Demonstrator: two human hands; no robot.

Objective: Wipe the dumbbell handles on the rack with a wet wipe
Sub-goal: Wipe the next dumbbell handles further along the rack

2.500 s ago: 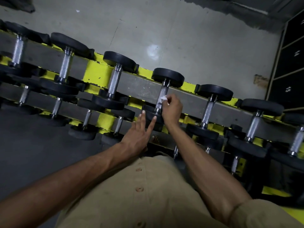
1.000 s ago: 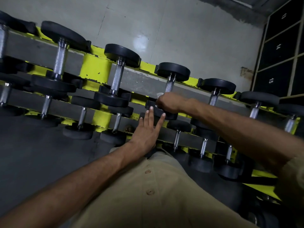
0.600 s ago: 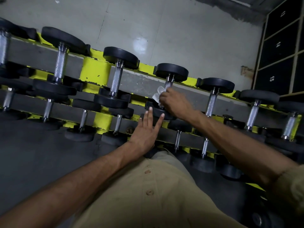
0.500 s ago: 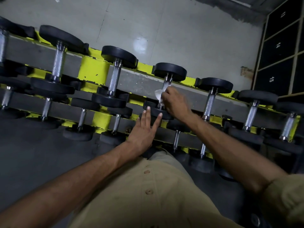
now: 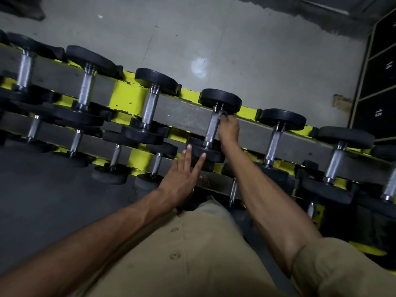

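Observation:
A yellow and grey rack (image 5: 188, 116) holds rows of black dumbbells with knurled steel handles. My right hand (image 5: 228, 129) is at the right side of one top-row handle (image 5: 212, 127), near its far end, and pinches a small crumpled wet wipe (image 5: 222, 114) against the steel. The wipe looks grey and blurred here. My left hand (image 5: 182, 179) lies flat with straight, spread fingers, its fingertips touching the near black head (image 5: 209, 154) of that same dumbbell.
More dumbbells sit left (image 5: 150, 108) and right (image 5: 275, 140) of this one, with smaller ones on lower tiers. A pale wall (image 5: 214, 50) rises behind the rack. Dark numbered lockers (image 5: 379, 86) stand at the right. My beige shirt fills the bottom.
My right hand with the wipe has slid up the handle from its middle to its far end, baring most of the steel. The left hand has stayed on the dumbbell head.

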